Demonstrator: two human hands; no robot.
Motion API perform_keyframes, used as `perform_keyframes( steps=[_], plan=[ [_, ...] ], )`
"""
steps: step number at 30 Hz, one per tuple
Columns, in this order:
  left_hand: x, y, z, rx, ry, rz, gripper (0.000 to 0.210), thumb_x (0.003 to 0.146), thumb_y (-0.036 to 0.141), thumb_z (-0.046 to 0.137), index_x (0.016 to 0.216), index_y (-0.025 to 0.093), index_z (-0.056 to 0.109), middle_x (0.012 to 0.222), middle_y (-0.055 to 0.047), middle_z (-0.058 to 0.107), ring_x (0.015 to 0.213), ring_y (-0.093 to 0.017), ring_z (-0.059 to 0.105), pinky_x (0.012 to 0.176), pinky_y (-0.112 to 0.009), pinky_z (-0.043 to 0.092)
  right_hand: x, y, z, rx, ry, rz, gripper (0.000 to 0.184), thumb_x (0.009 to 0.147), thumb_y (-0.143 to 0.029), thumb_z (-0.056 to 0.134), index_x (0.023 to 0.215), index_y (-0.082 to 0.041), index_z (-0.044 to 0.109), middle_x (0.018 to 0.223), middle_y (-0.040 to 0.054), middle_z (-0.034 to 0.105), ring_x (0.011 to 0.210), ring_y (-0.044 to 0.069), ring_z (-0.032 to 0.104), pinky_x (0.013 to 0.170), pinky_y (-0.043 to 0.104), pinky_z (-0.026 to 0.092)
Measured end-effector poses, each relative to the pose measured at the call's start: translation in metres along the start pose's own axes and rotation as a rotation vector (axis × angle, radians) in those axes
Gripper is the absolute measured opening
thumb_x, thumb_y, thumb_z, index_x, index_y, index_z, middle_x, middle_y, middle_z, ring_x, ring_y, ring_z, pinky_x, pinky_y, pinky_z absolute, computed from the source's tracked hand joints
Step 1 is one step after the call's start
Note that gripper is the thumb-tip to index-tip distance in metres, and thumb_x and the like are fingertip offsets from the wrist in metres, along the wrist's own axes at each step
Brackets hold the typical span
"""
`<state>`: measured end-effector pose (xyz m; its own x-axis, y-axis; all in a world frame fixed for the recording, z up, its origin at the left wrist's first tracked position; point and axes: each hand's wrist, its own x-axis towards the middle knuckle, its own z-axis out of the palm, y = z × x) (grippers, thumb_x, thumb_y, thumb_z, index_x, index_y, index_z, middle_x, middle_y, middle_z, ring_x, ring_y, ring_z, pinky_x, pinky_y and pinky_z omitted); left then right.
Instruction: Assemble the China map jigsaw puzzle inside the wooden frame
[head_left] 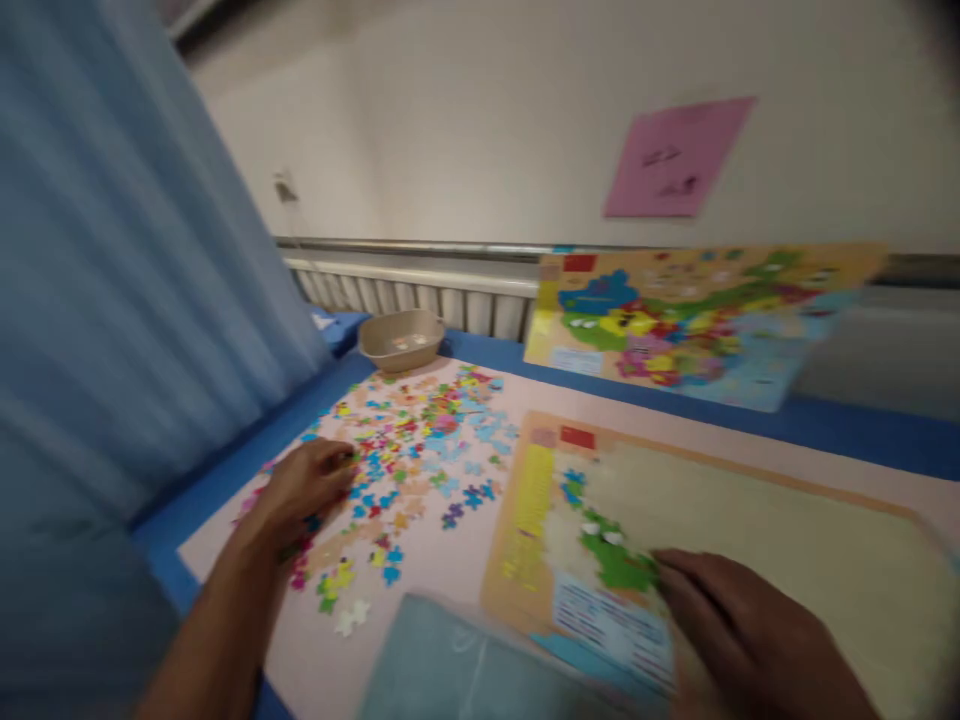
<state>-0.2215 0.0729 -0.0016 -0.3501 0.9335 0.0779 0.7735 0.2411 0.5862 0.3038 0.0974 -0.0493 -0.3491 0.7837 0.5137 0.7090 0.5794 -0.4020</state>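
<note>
Over the left edge of a heap of loose puzzle pieces [405,440] is my left hand [311,485], its fingers curled together. Whatever lies in them is too small and blurred to make out. My right hand [739,620] reaches in from the lower right, thumb and fingers pinched at the edge of a green puzzle piece [641,572]. That piece touches the joined green and blue section [600,535] in the puzzle board [517,480]. The board has a printed orange border, a red flag corner and a mostly bare pale inside. Motion blurs my right fingertips.
A colourful map picture [675,330] leans against the wall behind the board. Back left stands a beige plastic basket [405,340] with a few pieces inside. A grey-blue sheet or pouch [465,665] lies in front. Blue curtain [150,250] hangs left; a pink note [679,160] is on the wall.
</note>
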Motion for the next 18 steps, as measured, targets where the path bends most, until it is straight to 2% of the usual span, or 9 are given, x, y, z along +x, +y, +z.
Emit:
perform_keyframes(
  steps=[3,6,10,14,18],
  plan=[
    [0.009,-0.008,-0.001,0.058,-0.045,0.049,0.037,0.072,0.048,0.071,0.097,0.024,0.084,0.094,-0.007,0.079,0.085,-0.027,0.071,0.072,-0.032,0.052,0.008,-0.023,-0.014,0.014,-0.033,0.111,0.026,0.108,-0.04,0.052,0.108,-0.028,0.075,0.102,0.0019,0.08,0.09,0.024,0.078,0.077,0.036,0.063],
    [0.018,-0.022,0.001,0.12,-0.07,0.038,0.036,0.074,0.049,0.071,0.1,0.027,0.083,0.103,-0.006,0.081,0.091,-0.026,0.072,0.076,-0.031,0.052,0.012,-0.028,-0.02,0.063,0.005,0.17,0.027,0.108,-0.039,0.051,0.102,-0.026,0.074,0.095,0.0022,0.079,0.083,0.023,0.076,0.073,0.035,0.06],
    [0.018,-0.03,0.004,0.156,-0.049,-0.018,0.035,0.072,0.05,0.072,0.1,0.03,0.081,0.104,-0.001,0.082,0.091,-0.025,0.073,0.077,-0.03,0.053,0.013,-0.03,-0.023,0.12,-0.021,0.207,0.029,0.107,-0.038,0.05,0.099,-0.023,0.073,0.094,0.0039,0.078,0.084,0.023,0.074,0.076,0.035,0.057],
    [0.016,-0.025,0.004,0.198,-0.035,-0.076,0.037,0.075,0.058,0.067,0.098,0.033,0.079,0.099,0.002,0.082,0.091,-0.025,0.073,0.073,-0.029,0.053,0.014,-0.034,-0.024,0.15,-0.034,0.235,0.03,0.107,-0.038,0.048,0.1,-0.022,0.073,0.093,0.0052,0.077,0.085,0.023,0.073,0.078,0.035,0.057],
    [0.012,-0.011,0.001,0.169,-0.036,-0.112,0.044,0.068,0.062,0.068,0.096,0.03,0.079,0.099,-0.001,0.082,0.09,-0.028,0.074,0.068,-0.031,0.055,0.015,-0.034,-0.024,0.145,-0.031,0.232,0.03,0.107,-0.037,0.048,0.099,-0.022,0.073,0.093,0.0051,0.077,0.085,0.023,0.073,0.08,0.035,0.057]
  ],
)
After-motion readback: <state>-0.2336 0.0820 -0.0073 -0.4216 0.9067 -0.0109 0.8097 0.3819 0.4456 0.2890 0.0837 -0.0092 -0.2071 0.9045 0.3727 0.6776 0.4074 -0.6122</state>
